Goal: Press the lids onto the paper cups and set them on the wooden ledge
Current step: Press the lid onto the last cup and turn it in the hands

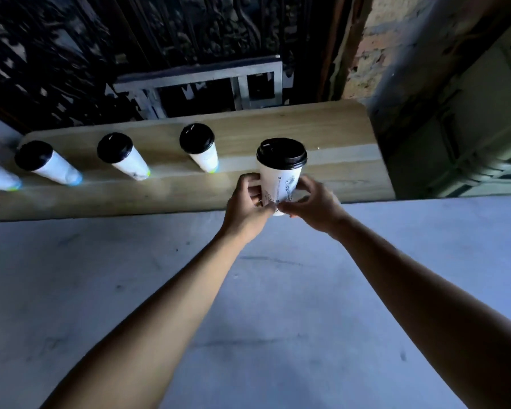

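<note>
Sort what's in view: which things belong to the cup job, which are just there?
Job: held cup with black lid, both hands, three lidded cups on the wooden ledge.
Not job: metal frame, brick wall, grey surface.

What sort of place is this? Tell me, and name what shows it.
Probably a takeaway coffee counter or serving hatch. Lidded paper cups stand in a row on a wooden ledge, an ornate dark metal grille lies beyond it, and both hands hold another cup.

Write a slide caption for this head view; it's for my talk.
Both hands hold a lidded paper cup at the wooden ledge, beside lidded cups already placed.
</note>
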Demonstrator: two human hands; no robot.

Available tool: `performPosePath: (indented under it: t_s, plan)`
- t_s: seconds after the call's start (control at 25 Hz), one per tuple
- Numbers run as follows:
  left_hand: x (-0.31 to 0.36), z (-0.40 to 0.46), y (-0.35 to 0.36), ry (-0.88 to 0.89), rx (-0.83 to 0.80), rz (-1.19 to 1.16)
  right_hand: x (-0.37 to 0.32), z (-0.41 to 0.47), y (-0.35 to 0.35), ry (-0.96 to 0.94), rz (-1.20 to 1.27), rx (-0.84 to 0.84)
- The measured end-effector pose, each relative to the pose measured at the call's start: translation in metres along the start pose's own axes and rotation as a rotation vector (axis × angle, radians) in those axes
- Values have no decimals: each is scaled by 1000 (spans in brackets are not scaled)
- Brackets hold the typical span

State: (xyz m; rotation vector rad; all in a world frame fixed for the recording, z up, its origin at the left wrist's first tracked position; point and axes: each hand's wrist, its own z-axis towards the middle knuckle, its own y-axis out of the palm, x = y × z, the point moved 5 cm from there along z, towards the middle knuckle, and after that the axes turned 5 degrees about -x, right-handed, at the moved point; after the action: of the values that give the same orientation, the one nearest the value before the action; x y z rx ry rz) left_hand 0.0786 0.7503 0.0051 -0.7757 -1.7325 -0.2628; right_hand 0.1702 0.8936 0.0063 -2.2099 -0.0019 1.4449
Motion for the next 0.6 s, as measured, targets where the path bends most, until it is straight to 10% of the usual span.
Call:
performPosePath:
  t_s: [0.6]
  plan:
    - [-70,225,29,359,-32,370,80,223,-21,-266,-342,33]
